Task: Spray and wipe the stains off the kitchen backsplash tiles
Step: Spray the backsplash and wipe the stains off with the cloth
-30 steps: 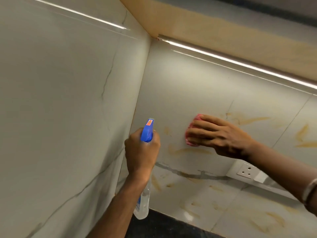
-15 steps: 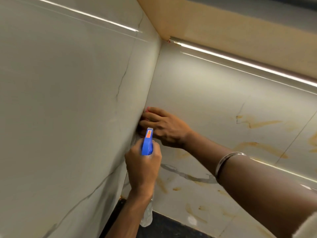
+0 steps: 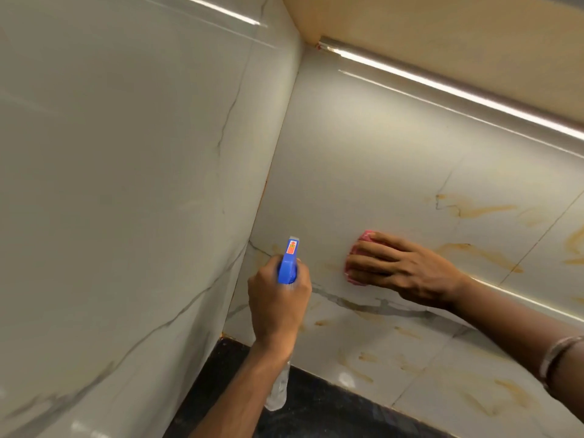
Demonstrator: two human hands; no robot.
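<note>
My left hand point(image 3: 278, 306) grips a spray bottle point(image 3: 289, 260) with a blue trigger head and a clear body that hangs below my wrist. Its nozzle points at the corner of the backsplash tiles point(image 3: 373, 159). My right hand point(image 3: 401, 268) lies flat on a pink cloth point(image 3: 358, 248) and presses it against the back wall, just right of the bottle. Most of the cloth is hidden under my fingers. Orange-brown stains point(image 3: 474, 210) streak the tiles to the right of the hand and below it.
A glossy tiled side wall point(image 3: 126, 184) closes the left. A wooden cabinet underside point(image 3: 442, 36) with a light strip point(image 3: 458, 86) runs above. The dark countertop point(image 3: 316, 412) lies at the bottom.
My right hand slid with the cloth from the wall corner back to the right and a little lower. My left hand and the bottle stayed almost still.
</note>
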